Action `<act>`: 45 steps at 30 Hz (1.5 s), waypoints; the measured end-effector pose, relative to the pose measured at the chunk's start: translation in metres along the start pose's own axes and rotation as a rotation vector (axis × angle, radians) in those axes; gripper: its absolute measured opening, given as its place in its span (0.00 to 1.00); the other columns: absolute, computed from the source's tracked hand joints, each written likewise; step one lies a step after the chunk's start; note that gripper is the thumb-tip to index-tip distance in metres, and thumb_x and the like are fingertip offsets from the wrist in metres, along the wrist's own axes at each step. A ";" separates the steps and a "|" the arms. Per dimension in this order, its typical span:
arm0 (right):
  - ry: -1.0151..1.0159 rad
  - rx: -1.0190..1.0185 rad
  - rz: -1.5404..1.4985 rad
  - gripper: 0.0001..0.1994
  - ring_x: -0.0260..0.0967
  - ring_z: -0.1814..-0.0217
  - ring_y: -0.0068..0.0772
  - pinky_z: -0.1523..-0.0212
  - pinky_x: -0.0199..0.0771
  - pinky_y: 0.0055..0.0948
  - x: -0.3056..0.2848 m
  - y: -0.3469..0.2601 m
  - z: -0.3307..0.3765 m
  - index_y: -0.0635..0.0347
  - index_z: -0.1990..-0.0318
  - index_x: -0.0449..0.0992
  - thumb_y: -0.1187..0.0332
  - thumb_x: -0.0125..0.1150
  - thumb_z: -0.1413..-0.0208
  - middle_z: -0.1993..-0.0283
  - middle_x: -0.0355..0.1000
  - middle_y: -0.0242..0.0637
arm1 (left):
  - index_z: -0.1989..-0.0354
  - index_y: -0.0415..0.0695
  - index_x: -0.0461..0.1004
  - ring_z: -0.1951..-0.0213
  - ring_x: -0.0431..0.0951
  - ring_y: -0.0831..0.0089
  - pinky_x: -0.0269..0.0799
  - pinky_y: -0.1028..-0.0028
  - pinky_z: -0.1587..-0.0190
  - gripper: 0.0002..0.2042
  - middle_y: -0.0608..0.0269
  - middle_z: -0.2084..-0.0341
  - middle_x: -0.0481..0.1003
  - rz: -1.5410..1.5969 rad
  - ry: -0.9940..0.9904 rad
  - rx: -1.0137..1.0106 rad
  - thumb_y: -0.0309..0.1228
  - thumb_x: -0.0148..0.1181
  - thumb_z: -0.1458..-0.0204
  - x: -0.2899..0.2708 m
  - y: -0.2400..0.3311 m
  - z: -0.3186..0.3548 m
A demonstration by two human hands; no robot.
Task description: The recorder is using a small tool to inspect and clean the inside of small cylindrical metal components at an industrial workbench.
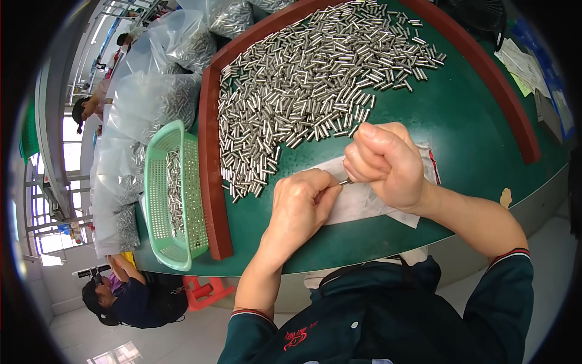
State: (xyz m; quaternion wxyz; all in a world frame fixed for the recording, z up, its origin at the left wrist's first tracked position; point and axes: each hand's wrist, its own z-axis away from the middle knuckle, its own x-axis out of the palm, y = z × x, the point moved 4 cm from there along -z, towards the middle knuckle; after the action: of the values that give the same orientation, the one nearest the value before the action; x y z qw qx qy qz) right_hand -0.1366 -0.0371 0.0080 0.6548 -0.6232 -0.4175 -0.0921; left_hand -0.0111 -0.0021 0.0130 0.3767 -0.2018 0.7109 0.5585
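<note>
Dark green fabric of the wearer's shirt (388, 306) fills the bottom of my view, with both bare forearms reaching forward from its short sleeves. I see the left hand (298, 203) pinching a slim metal piece (345, 182) between thumb and fingers. At the piece's other end I find the right hand (391, 164) clenched, thumb uppermost; I cannot tell what its curled fingers enclose. That piece sits between the two hands, above a smudged white cloth (364, 206) spread on the green tabletop (461, 139). Just beyond the hands I have a broad heap of short, shiny metal pins (303, 85), bordered by a reddish-brown rail (213, 176) at the left, behind and at the right. Against the rail's outer left side stands a pale green perforated basket (167, 258) holding more pins. Farther left, I make out clear plastic bags (142, 100) with small metal parts inside, a red stool (203, 294) near the table's edge, and a person (136, 303) in a dark cap and dark top.
</note>
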 end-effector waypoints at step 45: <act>-0.028 -0.020 -0.045 0.22 0.37 0.88 0.15 0.84 0.39 0.20 -0.001 0.001 0.001 0.54 0.90 0.47 0.66 0.40 0.45 0.92 0.45 0.25 | 0.65 0.41 0.70 0.81 0.56 0.85 0.52 0.85 0.78 0.05 0.63 0.70 0.70 1.606 -0.070 -0.350 0.23 0.53 0.51 -0.001 -0.050 -0.005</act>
State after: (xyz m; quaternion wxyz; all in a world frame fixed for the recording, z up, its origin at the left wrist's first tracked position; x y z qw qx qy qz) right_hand -0.1372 -0.0364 0.0070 0.6405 -0.6213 -0.4396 -0.1022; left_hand 0.0231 -0.0213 -0.0177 -0.1526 0.3298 0.5295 0.7666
